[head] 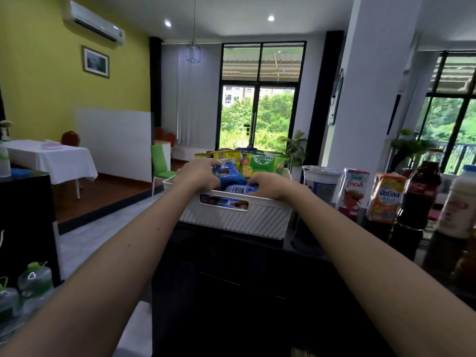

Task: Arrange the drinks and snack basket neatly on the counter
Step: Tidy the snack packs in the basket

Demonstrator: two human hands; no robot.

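Observation:
A white woven snack basket stands at the far edge of the dark counter, filled with several snack packets. My left hand grips a blue snack packet inside the basket. My right hand rests curled over another blue packet near the basket's front rim. Behind them stand a yellow packet and a green packet. To the right is a row of drinks: a white cup, a juice carton, an orange carton, a cola bottle and a pale bottle.
Water bottles with green caps sit at the lower left. A black counter section lies to the left, a table with a white cloth beyond it. Green chairs and windows are behind the basket.

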